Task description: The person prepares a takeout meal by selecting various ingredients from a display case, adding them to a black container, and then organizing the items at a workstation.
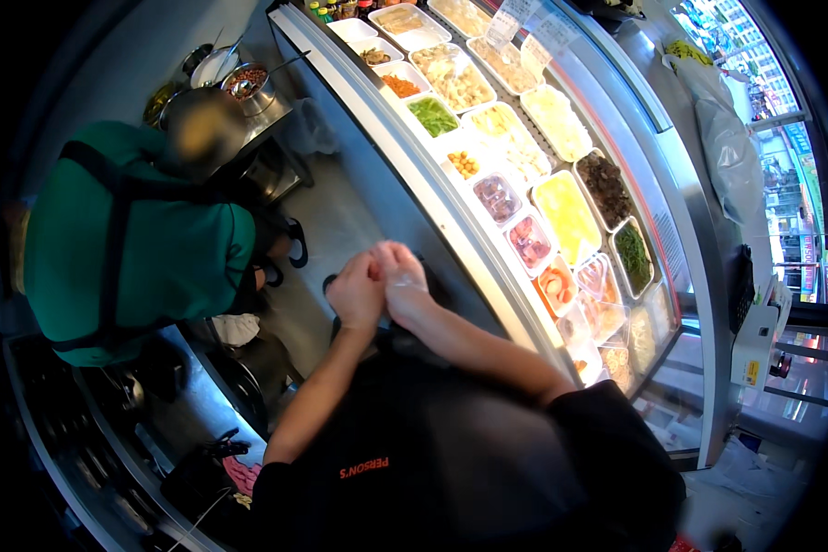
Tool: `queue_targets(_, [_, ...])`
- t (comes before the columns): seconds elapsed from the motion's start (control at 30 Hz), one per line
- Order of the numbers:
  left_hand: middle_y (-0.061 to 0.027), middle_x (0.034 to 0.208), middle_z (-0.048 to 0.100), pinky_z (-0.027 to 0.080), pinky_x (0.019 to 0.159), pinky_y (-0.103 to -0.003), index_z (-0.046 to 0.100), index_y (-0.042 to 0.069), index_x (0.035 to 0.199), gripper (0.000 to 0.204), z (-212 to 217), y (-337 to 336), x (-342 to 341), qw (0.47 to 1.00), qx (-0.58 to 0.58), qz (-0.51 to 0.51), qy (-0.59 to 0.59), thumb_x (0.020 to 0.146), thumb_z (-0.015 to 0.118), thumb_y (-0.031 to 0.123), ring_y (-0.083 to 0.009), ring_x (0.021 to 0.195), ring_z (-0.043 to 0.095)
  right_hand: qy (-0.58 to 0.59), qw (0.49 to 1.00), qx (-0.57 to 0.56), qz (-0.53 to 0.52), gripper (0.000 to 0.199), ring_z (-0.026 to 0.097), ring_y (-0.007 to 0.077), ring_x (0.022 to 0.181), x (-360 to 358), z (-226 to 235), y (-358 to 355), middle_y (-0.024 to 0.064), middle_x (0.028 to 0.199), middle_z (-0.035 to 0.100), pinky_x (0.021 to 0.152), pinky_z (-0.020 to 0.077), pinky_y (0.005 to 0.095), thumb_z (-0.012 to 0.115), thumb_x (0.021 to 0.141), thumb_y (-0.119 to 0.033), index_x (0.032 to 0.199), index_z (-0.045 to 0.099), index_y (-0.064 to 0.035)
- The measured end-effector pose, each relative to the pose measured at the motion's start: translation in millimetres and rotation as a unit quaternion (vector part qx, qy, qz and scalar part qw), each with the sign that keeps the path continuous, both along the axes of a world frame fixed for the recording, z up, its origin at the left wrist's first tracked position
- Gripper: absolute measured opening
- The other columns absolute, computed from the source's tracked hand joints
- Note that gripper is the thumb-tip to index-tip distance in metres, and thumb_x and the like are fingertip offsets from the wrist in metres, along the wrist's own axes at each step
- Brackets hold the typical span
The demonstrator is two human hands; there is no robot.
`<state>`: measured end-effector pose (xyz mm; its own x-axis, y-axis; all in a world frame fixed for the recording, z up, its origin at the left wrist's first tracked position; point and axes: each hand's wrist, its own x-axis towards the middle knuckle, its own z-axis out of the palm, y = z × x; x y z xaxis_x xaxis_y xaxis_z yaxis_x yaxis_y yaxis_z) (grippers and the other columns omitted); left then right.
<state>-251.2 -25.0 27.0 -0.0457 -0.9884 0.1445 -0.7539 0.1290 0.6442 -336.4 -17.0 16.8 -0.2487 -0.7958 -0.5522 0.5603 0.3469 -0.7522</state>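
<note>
My left hand (pixel 356 293) and my right hand (pixel 401 274) are brought together in front of my body, touching each other. Both have curled fingers, slightly blurred. Whatever lies between them, if anything, is hidden. A faint sheen shows by the right hand, too unclear to name. To their right stands a lit glass display case (pixel 437 189) with white trays of food. Nearest the hands in it are a tray of reddish pieces (pixel 530 241), one of dark pieces (pixel 497 197) and one of eggs (pixel 557 286).
On the left a person in a green top (pixel 147 248) with black straps bends over. Beyond them, metal pots (pixel 248 89) with ladles stand on a stand. A metal counter (pixel 198 396) runs at lower left. A white scale-like machine (pixel 754 345) sits at far right.
</note>
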Motion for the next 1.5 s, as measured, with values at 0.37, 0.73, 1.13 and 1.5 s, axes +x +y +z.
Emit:
queue_targets(0.37, [-0.0055,0.075,0.067,0.049,0.059,-0.048,0.061,0.017,0.077,0.023,-20,-19,35,0.999,0.034,-0.009,0.003,0.088,0.073,0.033,-0.0348,0.067,0.065,-0.038,0.998,0.028,-0.04,0.031,0.062,0.0158,0.097,28,-20,-11,0.0073,0.108,0.064,0.085,0.0533,0.031,0.056,0.109,-0.021,0.134,0.054,-0.0028])
queue_targets(0.73, [-0.006,0.076,0.07,0.05,0.06,-0.05,0.06,0.015,0.074,0.029,-10,-51,89,0.997,0.038,-0.037,0.057,0.087,0.075,0.036,-0.0367,0.07,0.068,-0.069,0.994,-0.011,-0.082,0.026,0.063,0.0154,0.092,84,-18,-33,0.0079,0.107,0.063,0.079,0.0541,0.0295,0.052,0.112,-0.026,0.128,0.053,-0.0046])
queue_targets(1.13, [-0.0063,0.076,0.067,0.05,0.06,-0.046,0.059,0.014,0.074,0.024,-8,-76,116,0.991,-0.016,-0.119,0.065,0.081,0.08,0.024,-0.0349,0.07,0.066,0.074,0.981,-0.085,-0.157,0.028,0.062,0.0114,0.086,109,1,-50,0.003,0.098,0.065,0.078,0.0545,0.0276,0.063,0.109,-0.025,0.129,0.058,-0.0063])
queue_targets(1.5, [-0.0079,0.119,0.063,0.056,0.078,-0.028,0.058,0.002,0.126,0.035,97,-154,32,0.825,0.2,-0.308,0.43,0.097,0.076,0.012,-0.0133,0.097,0.067,0.61,0.762,-0.174,-0.129,0.034,0.073,0.0168,0.08,-151,241,-72,0.0112,0.094,0.075,0.063,0.0588,0.0304,0.068,0.102,-0.029,0.123,0.066,-0.0032])
